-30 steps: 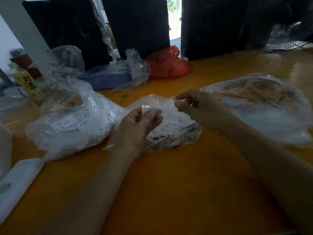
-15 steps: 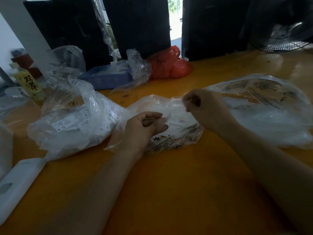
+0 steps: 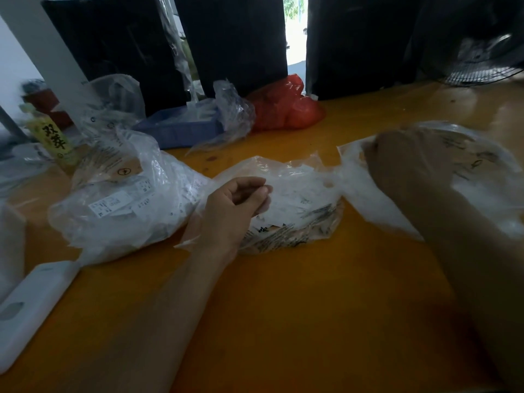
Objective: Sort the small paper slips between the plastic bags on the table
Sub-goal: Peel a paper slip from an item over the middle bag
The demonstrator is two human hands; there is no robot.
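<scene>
Head view of the sorting station, read from left to right. At the far left edge of the counter (image 3: 283, 321) lies a white flat case (image 3: 31, 302), with a yellow-labelled bottle (image 3: 54, 140) behind it. Next comes the left bag (image 3: 122, 199), a crumpled clear sack already holding printed paper slips (image 3: 113, 204). The left hand (image 3: 232, 211) rests at the mouth of the middle bag (image 3: 297, 199); its fingers (image 3: 255, 191) are curled in, thumb against fingertips, apparently pinching the film or a slip, though which cannot be told. The right hand (image 3: 402, 165), motion-blurred, has swung away from the middle bag, where it was working half a second ago, to the right bag (image 3: 467, 177); whether its fingers hold a slip cannot be told. This shift suggests that one slip is being carried across for deposit, while many slips remain in the middle bag, so the sort is far from done. Behind stand a blue tray (image 3: 181, 131), a red bag (image 3: 286, 109) and a fan (image 3: 482, 66). Open room lies along the near counter, bare between the forearms; the bags sit close together, and the right bag runs out past the right edge of the view.
</scene>
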